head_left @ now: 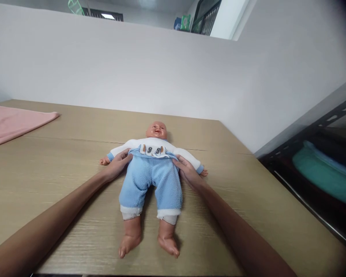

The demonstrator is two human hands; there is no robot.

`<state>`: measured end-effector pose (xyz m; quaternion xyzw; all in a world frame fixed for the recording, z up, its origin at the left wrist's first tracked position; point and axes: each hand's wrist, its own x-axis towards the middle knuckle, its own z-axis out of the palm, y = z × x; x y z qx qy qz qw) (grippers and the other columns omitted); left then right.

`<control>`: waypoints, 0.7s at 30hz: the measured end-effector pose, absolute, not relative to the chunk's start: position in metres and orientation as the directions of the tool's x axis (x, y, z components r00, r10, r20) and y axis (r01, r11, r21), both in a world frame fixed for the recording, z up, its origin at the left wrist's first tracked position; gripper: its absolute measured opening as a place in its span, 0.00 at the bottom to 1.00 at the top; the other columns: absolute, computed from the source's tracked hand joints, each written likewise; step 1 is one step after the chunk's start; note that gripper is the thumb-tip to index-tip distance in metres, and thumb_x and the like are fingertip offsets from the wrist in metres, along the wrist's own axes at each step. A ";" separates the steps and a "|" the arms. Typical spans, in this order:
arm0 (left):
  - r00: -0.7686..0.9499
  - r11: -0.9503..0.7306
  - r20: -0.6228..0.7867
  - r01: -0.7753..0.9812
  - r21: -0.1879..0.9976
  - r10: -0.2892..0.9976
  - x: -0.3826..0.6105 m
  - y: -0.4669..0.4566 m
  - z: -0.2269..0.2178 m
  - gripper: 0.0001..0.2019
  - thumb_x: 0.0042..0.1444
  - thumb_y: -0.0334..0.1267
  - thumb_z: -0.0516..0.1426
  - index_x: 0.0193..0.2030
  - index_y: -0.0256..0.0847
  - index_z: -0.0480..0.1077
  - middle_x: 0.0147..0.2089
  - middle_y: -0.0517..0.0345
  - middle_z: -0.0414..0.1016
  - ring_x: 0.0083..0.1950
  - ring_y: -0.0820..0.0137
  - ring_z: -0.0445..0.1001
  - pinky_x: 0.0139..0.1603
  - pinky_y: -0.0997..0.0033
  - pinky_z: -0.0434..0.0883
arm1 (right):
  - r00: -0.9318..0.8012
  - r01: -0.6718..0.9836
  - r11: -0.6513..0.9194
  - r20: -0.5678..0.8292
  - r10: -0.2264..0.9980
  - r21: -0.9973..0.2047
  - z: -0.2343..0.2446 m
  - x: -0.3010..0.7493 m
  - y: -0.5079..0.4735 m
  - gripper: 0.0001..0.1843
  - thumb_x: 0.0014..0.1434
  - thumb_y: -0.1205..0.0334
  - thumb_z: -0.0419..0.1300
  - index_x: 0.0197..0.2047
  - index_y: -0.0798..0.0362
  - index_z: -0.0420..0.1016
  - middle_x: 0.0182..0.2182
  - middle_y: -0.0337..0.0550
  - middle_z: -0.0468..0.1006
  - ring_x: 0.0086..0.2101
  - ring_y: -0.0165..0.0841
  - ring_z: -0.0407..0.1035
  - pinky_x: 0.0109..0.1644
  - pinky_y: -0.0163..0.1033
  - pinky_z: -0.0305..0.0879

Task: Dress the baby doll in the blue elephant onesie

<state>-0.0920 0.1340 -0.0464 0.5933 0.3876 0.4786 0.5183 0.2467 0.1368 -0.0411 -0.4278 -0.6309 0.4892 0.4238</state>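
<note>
A baby doll [158, 130] lies on its back on the wooden table [46, 165], head away from me, bare feet toward me. It wears a white top and fuzzy blue trousers [150, 181]. My left hand [118, 163] grips the trousers' waistband on the doll's left side as I see it. My right hand [187, 170] grips the waistband on the other side. Both hands have their fingers curled into the fabric at the doll's waist.
A pink cloth [11, 123] lies at the table's far left. A white wall stands behind the table. At the right edge a dark shelf unit [320, 161] holds a teal bundle [325, 173].
</note>
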 end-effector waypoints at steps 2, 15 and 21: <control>0.269 -0.208 0.182 0.072 0.976 0.946 -0.099 0.134 -0.043 0.26 0.69 0.62 0.65 0.60 0.45 0.85 0.64 0.46 0.87 0.69 0.45 0.78 0.78 0.46 0.68 | -0.336 0.230 0.216 0.131 0.933 -0.949 -0.034 0.257 0.136 0.14 0.64 0.47 0.66 0.47 0.46 0.81 0.48 0.45 0.84 0.55 0.49 0.76 0.72 0.56 0.67; 0.360 -0.079 0.118 -0.121 0.989 0.925 -0.106 0.131 -0.044 0.20 0.62 0.52 0.71 0.55 0.43 0.85 0.59 0.46 0.89 0.70 0.42 0.78 0.77 0.44 0.70 | -0.163 -0.026 0.015 0.019 0.986 -1.000 -0.047 0.241 0.121 0.24 0.66 0.33 0.61 0.47 0.43 0.84 0.45 0.52 0.90 0.61 0.56 0.79 0.68 0.57 0.76; 0.261 0.127 -0.010 -0.436 0.891 0.965 -0.073 0.116 -0.045 0.22 0.59 0.54 0.73 0.51 0.41 0.83 0.52 0.45 0.90 0.61 0.42 0.84 0.64 0.45 0.79 | -0.124 -0.131 -0.098 -0.081 0.989 -0.987 -0.059 0.230 0.116 0.27 0.63 0.27 0.63 0.38 0.42 0.84 0.34 0.54 0.90 0.52 0.61 0.84 0.60 0.66 0.80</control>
